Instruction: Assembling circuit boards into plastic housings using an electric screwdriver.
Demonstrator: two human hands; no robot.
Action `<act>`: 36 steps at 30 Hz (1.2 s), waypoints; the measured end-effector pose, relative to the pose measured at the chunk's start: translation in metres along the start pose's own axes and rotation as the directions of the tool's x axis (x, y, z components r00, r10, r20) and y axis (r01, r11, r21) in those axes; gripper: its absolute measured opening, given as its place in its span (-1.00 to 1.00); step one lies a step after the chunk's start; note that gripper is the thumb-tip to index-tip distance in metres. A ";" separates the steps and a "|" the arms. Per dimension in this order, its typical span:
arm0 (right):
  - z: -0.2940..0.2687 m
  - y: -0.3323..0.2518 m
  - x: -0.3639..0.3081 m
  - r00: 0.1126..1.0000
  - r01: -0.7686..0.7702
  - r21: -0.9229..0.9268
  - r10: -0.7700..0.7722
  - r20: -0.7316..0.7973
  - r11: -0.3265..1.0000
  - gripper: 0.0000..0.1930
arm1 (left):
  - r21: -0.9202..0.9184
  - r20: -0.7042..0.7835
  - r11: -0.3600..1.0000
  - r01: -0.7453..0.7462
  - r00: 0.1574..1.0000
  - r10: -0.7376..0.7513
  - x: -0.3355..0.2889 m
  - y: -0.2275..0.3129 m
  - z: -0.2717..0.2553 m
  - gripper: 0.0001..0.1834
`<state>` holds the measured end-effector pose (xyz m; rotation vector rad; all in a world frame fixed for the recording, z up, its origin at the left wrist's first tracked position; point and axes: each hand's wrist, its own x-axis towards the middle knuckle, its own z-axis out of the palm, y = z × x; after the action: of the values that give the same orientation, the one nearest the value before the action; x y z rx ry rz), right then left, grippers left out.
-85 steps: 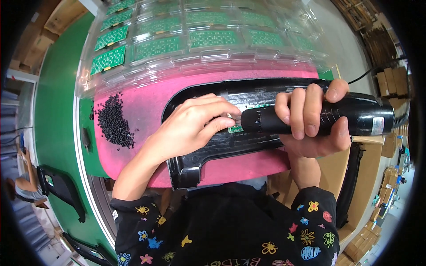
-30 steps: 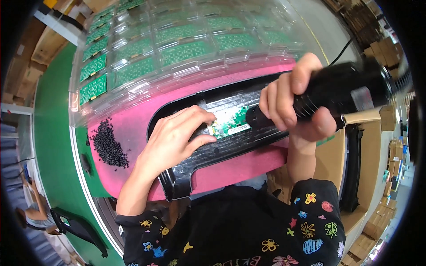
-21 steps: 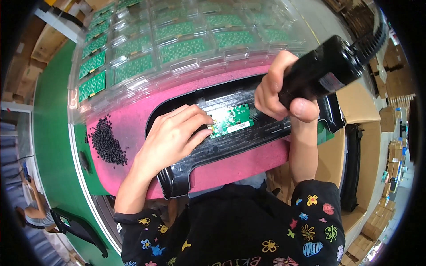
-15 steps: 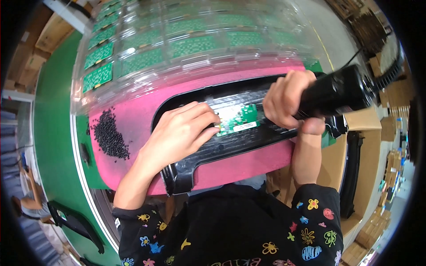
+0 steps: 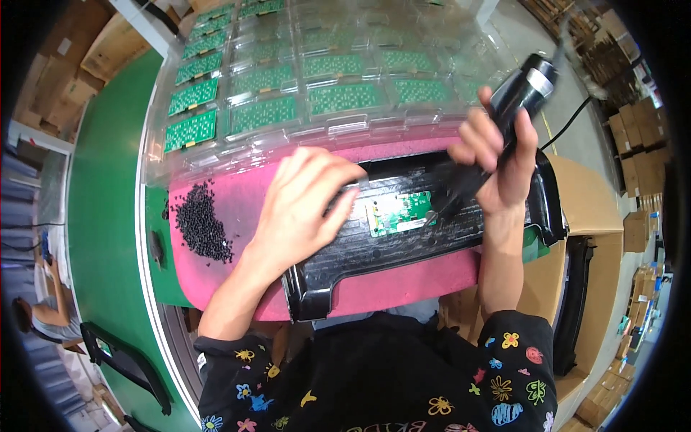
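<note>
On the pink foam pad [image 5: 237, 189], the left hand [image 5: 302, 209] is pressing flat on the black housing [image 5: 403, 248] while the right hand [image 5: 500, 169], gripping the electric screwdriver [image 5: 515, 101], is driving a screw at the green circuit board [image 5: 398, 213], so fastening looks mid-way, not finished.

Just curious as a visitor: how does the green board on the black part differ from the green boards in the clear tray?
The green board lies alone on the black part, under the screwdriver in the right hand; the left hand rests beside it. The tray boards sit in rows in clear pockets, untouched. Both are green and rectangular.
</note>
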<state>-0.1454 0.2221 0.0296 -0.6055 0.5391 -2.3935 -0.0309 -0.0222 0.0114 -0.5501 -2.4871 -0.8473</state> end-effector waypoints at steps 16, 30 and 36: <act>0.079 0.014 -0.008 0.922 0.378 -0.869 0.041 0.386 -0.319 -0.80 | 0.042 0.250 0.958 0.284 0.925 -0.285 -0.002 -0.028 0.006 -0.82; 0.207 -0.007 -0.053 0.557 0.655 -0.220 0.265 0.787 -0.723 -0.78 | 0.063 -0.118 0.973 0.223 0.970 -0.215 -0.017 0.026 -0.042 -0.87; 0.203 -0.013 -0.069 0.537 0.711 -0.329 0.176 0.825 -0.622 -0.81 | 0.298 -0.522 0.929 0.219 0.852 -0.034 -0.040 0.048 -0.063 -0.69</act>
<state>0.0066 0.2295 0.1810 -2.7655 2.6628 -0.8399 0.0440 -0.0363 0.0572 -0.0186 -2.1145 -0.4900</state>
